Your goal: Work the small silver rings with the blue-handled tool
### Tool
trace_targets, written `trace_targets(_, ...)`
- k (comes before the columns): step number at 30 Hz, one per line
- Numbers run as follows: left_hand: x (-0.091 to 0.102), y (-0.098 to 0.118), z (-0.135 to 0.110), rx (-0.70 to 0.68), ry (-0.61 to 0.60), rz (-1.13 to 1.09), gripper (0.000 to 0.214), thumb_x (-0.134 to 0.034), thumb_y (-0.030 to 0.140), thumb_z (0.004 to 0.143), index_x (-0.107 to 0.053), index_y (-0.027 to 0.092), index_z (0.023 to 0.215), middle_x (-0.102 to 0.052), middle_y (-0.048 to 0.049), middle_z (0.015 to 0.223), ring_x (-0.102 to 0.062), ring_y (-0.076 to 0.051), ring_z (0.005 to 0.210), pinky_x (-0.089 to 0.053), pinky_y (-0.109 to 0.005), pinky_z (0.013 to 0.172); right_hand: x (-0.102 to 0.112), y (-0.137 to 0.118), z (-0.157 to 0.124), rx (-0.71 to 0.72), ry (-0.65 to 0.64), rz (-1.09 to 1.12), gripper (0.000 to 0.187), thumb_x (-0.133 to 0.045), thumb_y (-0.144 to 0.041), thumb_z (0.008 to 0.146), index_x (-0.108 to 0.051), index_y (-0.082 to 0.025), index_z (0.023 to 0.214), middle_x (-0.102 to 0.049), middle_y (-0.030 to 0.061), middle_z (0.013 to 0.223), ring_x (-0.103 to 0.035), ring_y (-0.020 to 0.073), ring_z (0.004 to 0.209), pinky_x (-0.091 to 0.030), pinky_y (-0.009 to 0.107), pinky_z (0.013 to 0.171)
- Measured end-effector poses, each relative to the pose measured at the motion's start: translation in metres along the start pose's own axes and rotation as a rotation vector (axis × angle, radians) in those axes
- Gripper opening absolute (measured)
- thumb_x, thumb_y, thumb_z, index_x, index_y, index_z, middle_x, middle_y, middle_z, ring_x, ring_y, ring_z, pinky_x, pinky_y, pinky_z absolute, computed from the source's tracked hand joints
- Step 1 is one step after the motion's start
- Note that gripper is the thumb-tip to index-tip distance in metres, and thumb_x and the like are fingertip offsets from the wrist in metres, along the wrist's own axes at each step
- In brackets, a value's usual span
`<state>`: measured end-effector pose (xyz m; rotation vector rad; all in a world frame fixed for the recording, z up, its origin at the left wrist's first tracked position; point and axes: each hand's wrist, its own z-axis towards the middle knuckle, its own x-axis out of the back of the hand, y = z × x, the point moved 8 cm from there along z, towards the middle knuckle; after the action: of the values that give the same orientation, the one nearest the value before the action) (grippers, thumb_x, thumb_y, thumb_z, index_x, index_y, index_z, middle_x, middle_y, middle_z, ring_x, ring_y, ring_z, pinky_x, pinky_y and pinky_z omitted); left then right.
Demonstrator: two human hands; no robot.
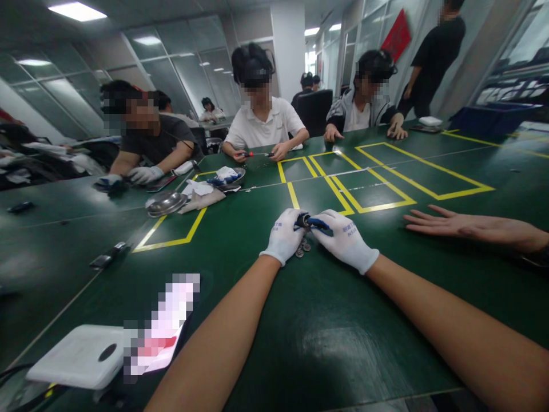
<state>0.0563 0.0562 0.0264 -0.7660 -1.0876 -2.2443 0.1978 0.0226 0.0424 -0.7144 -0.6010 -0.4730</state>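
Note:
Both my hands wear white gloves with blue-coated fingers and meet over the green table. My left hand (281, 236) is closed on a small dark round part (303, 220) with a lighter rim. From the other side, the curled fingers of my right hand (341, 236) close in on the same part, and its blue fingertips partly hide it. Just below the hands lie several small round metal pieces (303, 247), like washers or little bearings, on the tabletop.
A phone (171, 320) and a white box-shaped device (79, 356) lie at lower left. Metal bowls (166, 203) and cloths (201, 197) stand farther left. Yellow tape rectangles (381, 209) mark the table (334, 337). A co-worker's open hand (463, 226) rests at right; other people sit opposite.

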Motion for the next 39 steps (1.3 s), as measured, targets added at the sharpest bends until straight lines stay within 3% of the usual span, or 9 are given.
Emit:
trace_targets(17,0.003,-0.002,-0.001,0.013,0.039,0.022,0.032,-0.072,0.018,0.086,-0.066,0.019,0.117,-0.069,-0.0085,0.117,-0.066,-0.023,0.112,-0.053,-0.037,0.103,-0.004,-0.003,-0.001,-0.017,-0.086,0.106,0.033,-0.063,-0.02,0.091,-0.071,-0.02,0.124,-0.071,0.0093,0.119,-0.068,0.0258,0.108,-0.054,0.04,0.098)
trace_targets(25,0.001,-0.007,0.0,0.037,0.038,0.031,0.032,-0.068,0.014,0.085,-0.068,0.019,0.116,-0.069,-0.0081,0.116,-0.066,-0.023,0.112,-0.053,-0.037,0.104,-0.007,-0.011,-0.003,0.038,-0.105,0.112,0.037,-0.06,-0.019,0.092,-0.068,-0.023,0.128,-0.071,0.008,0.115,-0.069,0.0243,0.104,-0.055,0.039,0.095)
trace_targets(33,-0.001,-0.006,0.0,0.018,0.02,0.042,0.033,-0.064,0.011,0.084,-0.068,0.018,0.116,-0.069,-0.0083,0.117,-0.065,-0.022,0.112,-0.052,-0.036,0.105,-0.015,-0.01,-0.005,0.113,-0.143,-0.039,0.04,-0.057,-0.02,0.095,-0.062,-0.015,0.135,-0.07,0.0133,0.115,-0.066,0.0271,0.104,-0.054,0.041,0.092)
trace_targets(39,-0.003,-0.005,-0.001,0.017,0.006,0.049,0.035,-0.067,0.015,0.085,-0.066,0.018,0.12,-0.068,-0.01,0.121,-0.064,-0.024,0.116,-0.051,-0.039,0.107,-0.019,-0.003,-0.006,0.126,-0.155,-0.169,0.043,-0.056,-0.023,0.097,-0.059,-0.018,0.139,-0.069,0.0133,0.116,-0.065,0.028,0.107,-0.053,0.042,0.092)
